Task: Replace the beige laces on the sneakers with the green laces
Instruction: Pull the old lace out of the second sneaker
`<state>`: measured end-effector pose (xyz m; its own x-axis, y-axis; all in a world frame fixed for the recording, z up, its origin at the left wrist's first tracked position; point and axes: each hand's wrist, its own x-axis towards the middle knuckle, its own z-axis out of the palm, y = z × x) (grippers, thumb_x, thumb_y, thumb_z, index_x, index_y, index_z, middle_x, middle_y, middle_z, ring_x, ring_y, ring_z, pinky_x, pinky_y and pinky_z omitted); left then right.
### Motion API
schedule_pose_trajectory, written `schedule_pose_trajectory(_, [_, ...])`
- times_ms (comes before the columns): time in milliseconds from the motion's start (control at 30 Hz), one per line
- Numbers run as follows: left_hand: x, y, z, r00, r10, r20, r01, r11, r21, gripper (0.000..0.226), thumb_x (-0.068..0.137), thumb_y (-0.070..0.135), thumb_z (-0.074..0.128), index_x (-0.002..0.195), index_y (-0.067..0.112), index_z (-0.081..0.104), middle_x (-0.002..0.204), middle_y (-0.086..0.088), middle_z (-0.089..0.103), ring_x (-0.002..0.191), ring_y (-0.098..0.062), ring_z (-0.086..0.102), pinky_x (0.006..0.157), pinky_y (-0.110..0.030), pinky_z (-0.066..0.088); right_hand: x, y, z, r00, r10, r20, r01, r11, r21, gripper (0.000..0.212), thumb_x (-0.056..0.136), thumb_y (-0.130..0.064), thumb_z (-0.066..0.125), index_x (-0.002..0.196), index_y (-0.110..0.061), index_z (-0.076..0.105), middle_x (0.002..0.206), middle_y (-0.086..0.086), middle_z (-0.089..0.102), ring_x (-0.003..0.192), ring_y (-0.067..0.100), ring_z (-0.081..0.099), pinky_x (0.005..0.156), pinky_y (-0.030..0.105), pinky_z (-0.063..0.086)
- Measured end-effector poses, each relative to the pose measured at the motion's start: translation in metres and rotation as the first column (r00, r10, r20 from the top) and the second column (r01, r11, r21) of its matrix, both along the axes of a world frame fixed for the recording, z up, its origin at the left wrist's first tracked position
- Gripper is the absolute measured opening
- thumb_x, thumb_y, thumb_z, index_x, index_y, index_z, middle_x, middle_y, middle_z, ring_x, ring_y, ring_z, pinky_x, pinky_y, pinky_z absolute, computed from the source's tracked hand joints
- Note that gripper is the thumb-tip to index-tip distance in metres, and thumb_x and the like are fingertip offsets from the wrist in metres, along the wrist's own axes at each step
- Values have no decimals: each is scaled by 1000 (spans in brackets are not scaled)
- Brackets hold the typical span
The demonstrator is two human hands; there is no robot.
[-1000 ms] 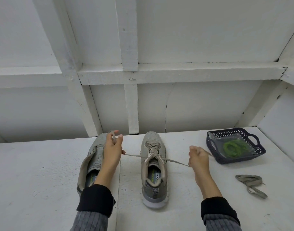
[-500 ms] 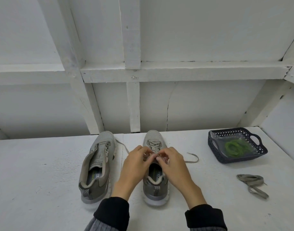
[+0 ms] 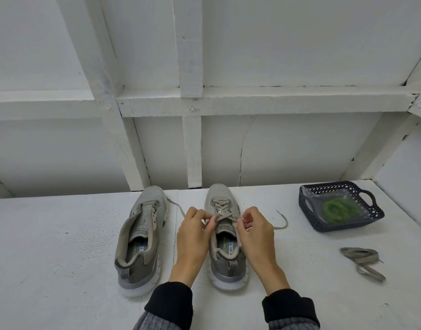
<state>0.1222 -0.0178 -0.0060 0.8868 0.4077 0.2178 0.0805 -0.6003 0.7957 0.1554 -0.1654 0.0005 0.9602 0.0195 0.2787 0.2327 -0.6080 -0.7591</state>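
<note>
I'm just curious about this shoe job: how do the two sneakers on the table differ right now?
The right sneaker still has its beige lace crossed through the eyelets, and the left hand and right hand both pinch that lace. The left sneaker has bare eyelets, its tongue exposed, and nobody touches it. It also sits angled, while the right sneaker points straight toward the wall. Both are the same grey model with white soles, toes away from the person.

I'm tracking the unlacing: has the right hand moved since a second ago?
Yes. The right hand has come in leftward, away from the basket, and now pinches the beige lace over the right sneaker.
</note>
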Motion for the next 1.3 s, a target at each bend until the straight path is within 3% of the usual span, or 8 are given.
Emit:
schedule_pose_trajectory(267, [-7, 11, 7, 990, -137, -19, 126, 949, -289, 17, 85, 20, 73, 89, 29, 60, 79, 8, 67, 62, 1, 60, 60, -14, 46, 3, 2, 16, 920, 387, 64, -357, 894, -271, 30, 92, -13, 57, 119, -25, 61, 113, -12, 54, 106, 3, 47, 91, 16, 40])
schedule_pose_trajectory(500, [-10, 19, 1, 971, -240, 13, 239, 956, -170, 31, 93, 18, 62, 90, 49, 64, 95, 9, 64, 80, 2, 63, 72, -13, 49, 9, 11, 24, 894, 448, 4, -422, 846, -326, 11, 91, -12, 58, 97, -21, 58, 96, -11, 53, 93, 4, 40, 77, 16, 38])
schedule_pose_trajectory(633, [-11, 17, -5, 979, -194, 63, 203, 951, -231, 27, 90, 14, 66, 89, 40, 72, 92, 10, 70, 79, -2, 63, 69, -13, 48, 9, 9, 20, 985, 130, -116, -99, 966, 238, 14, 92, -6, 56, 86, -18, 54, 80, -3, 58, 69, 8, 53, 60, 14, 41])
schedule_pose_trajectory(767, [-13, 12, -3, 980, -196, 39, 198, 932, -303, 24, 83, 19, 75, 93, 40, 74, 89, 10, 68, 71, -5, 64, 66, -13, 49, 13, 7, 20, 876, 66, -477, 370, 541, 755, 9, 96, -3, 46, 93, -11, 47, 79, 10, 58, 56, 14, 46, 50, 25, 36])
schedule_pose_trajectory(933, [-15, 14, -4, 981, -188, 53, 194, 909, -369, 35, 82, 14, 77, 103, 42, 72, 87, 7, 68, 69, -5, 63, 68, -15, 49, 6, 8, 30, 991, 19, -135, 2, 988, 152, 35, 79, 6, 54, 105, -18, 51, 109, -4, 50, 94, 14, 43, 74, 24, 37])
schedule_pose_trajectory(1000, [-17, 14, -6, 984, -175, 46, 178, 895, -408, 45, 82, 9, 76, 115, 37, 64, 80, 6, 68, 70, -3, 65, 68, -13, 50, 3, 11, 33, 990, 125, 64, -116, 985, -125, 40, 74, 1, 55, 107, -22, 55, 111, -12, 44, 102, 10, 32, 84, 26, 31])
schedule_pose_trajectory(1133, [-16, 13, -6, 995, -102, 10, 93, 854, -512, 24, 80, 7, 78, 96, 21, 66, 72, 3, 71, 69, -6, 66, 64, -15, 50, 2, 16, 25, 962, 272, 13, -228, 833, -504, 19, 89, -30, 57, 107, -27, 62, 121, -11, 44, 114, 14, 29, 88, 28, 22])
schedule_pose_trajectory(1300, [-16, 6, -9, 997, -69, -21, 48, 854, -518, 10, 82, 10, 76, 75, 9, 70, 75, 0, 74, 71, -13, 72, 62, -22, 55, 7, 11, 21, 962, 275, 5, -257, 905, -340, 11, 93, -34, 57, 90, -27, 64, 111, -17, 48, 107, 7, 31, 83, 25, 18])
